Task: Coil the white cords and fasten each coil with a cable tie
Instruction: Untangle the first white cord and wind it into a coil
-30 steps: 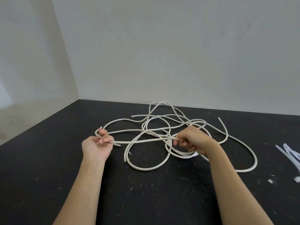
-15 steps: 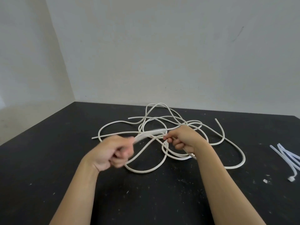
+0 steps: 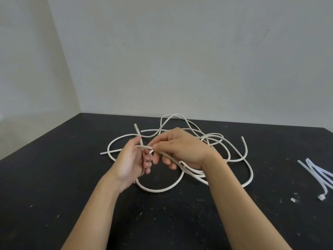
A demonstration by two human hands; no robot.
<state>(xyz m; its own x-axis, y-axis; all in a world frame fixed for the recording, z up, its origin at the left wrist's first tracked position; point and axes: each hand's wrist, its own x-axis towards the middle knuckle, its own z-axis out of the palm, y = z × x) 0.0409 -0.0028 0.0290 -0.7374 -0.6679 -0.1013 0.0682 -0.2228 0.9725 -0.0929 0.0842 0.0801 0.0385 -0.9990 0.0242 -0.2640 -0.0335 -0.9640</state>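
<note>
While the white cords (image 3: 158,191) lie tangled on the black table (image 3: 54,177), my left hand (image 3: 128,163) curls round one strand (image 3: 144,146) above the tangle and my right hand (image 3: 182,150) pinches it; cable ties (image 3: 311,170) lie right of the tangle.

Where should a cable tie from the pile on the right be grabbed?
Likely at the far tail ends of the cable ties: they fan apart there, so one pinches out singly. Come from above with the right hand, once it releases the cord.
</note>
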